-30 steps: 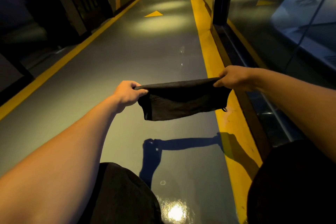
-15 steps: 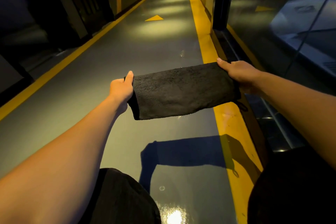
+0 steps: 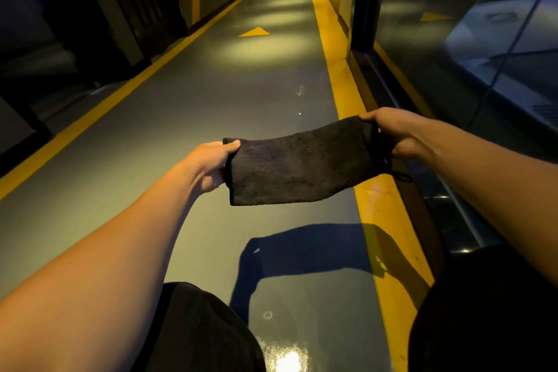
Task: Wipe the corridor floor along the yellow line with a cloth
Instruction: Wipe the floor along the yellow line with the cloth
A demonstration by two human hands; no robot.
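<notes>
Hands, left hand point(image 3: 211, 164) and right hand point(image 3: 389, 131), grip cloth point(image 3: 302, 164) above yellow line point(image 3: 383, 214), beside glass wall point(image 3: 453, 39).

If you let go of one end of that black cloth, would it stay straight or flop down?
Probably flop: the cloth sags slightly between the left hand and the right hand. It looks light, since a pinch at each end holds it up. Its fuzzy surface should not slip easily.

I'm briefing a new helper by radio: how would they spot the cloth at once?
Find the grey corridor floor with the yellow line along its right edge, beside the glass wall. Above that line, both hands stretch the cloth flat in the air, left hand and right hand at its ends. It is the only dark, fuzzy rectangle, casting a shadow below.
</notes>
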